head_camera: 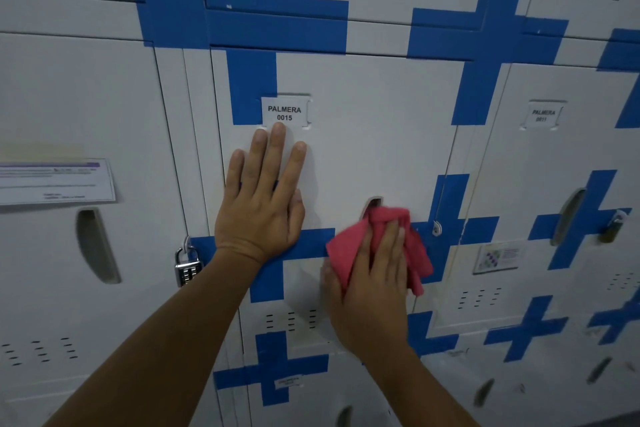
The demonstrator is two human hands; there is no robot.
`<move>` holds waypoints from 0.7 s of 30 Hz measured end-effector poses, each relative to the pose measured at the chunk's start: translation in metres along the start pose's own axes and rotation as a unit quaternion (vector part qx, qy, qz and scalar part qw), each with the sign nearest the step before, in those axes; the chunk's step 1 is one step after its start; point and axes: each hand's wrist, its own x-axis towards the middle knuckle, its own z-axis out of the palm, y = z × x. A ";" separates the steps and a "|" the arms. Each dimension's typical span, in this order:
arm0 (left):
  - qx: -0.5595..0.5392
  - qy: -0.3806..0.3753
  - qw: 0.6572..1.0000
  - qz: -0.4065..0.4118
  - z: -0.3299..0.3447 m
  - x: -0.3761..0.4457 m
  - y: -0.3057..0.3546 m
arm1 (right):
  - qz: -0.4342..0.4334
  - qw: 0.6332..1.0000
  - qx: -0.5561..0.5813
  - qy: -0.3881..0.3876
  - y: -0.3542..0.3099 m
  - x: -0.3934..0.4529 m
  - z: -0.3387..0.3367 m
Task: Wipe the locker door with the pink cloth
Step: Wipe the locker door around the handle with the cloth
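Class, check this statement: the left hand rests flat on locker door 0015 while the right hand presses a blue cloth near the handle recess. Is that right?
Not quite. The head view shows the cloth is pink, not blue. The left hand does rest flat on the locker door; the right hand presses the cloth near the handle recess.

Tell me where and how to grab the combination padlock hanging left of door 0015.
Grip the padlock by its chrome body, pinching the two flat side faces, and come in straight from the front. It hangs free by its shackle beside the door's left edge, below the left hand, so the body sticks out clear of the locker face while the shackle is threaded and thin.
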 end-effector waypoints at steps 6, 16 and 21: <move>0.002 0.002 1.000 0.001 0.000 0.001 0.000 | -0.014 0.997 -0.076 -0.015 0.033 -0.012 0.019; 0.005 -0.002 1.000 0.000 0.001 0.001 -0.001 | -0.047 0.995 -0.088 -0.012 0.018 0.033 -0.015; 0.007 0.001 1.000 0.001 0.000 0.001 0.000 | -0.048 0.994 -0.095 -0.023 0.023 0.020 -0.012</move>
